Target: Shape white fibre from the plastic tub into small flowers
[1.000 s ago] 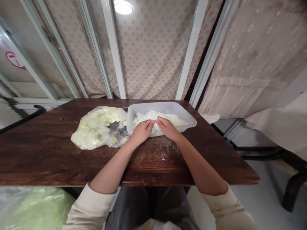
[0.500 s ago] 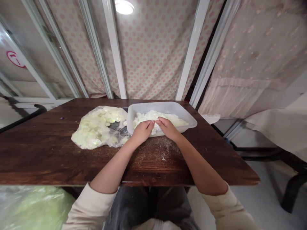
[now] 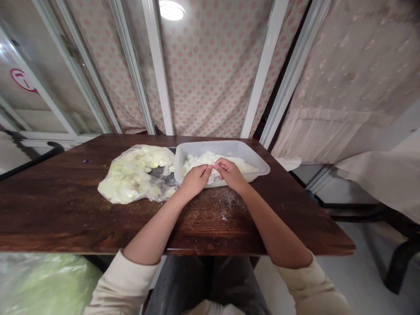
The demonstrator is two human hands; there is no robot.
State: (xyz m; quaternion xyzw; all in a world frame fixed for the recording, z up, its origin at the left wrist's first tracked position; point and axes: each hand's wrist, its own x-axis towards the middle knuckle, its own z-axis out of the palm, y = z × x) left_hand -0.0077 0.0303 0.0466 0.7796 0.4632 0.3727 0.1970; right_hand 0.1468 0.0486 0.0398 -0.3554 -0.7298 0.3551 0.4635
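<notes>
A translucent plastic tray (image 3: 256, 159) sits at the far middle of the dark wooden table (image 3: 65, 214), filled with a heap of white shredded food (image 3: 203, 159). Both my hands rest at its near wall. My left hand (image 3: 194, 180) curls its fingers over the rim into the white pieces. My right hand (image 3: 230, 173) meets it there, fingers bent and pinched on a small white piece between the two hands.
A clear plastic bag (image 3: 136, 175) of pale yellow-green chopped pieces lies left of the tray, touching it. White crumbs (image 3: 225, 205) dust the table in front of the tray. Another green-filled bag (image 3: 42, 282) sits below the table's near-left edge. Curtains hang behind.
My right hand's fingers have curled in tighter against the white pieces. The left hand and the tray stay put.
</notes>
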